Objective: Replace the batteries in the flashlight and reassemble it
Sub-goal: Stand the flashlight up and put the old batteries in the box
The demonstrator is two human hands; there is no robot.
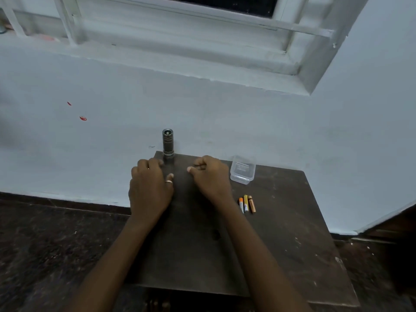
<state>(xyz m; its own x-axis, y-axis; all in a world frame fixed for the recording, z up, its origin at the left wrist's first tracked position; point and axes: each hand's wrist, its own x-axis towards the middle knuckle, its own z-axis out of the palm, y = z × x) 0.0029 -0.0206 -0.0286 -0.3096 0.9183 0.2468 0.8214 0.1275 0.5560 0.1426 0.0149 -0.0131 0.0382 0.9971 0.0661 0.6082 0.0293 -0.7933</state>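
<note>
The flashlight [168, 142], a short dark metal cylinder with ribbed rings, stands upright at the far edge of the bench [281, 233]. The left hand [149, 183] and the right hand [210, 176] rest just before it with fingers curled, holding nothing. Three batteries [246, 204] lie at the right.

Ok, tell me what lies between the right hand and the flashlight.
Nothing: in the head view only bare dark table separates the right hand from the flashlight, which stands upright at the far edge.
</note>
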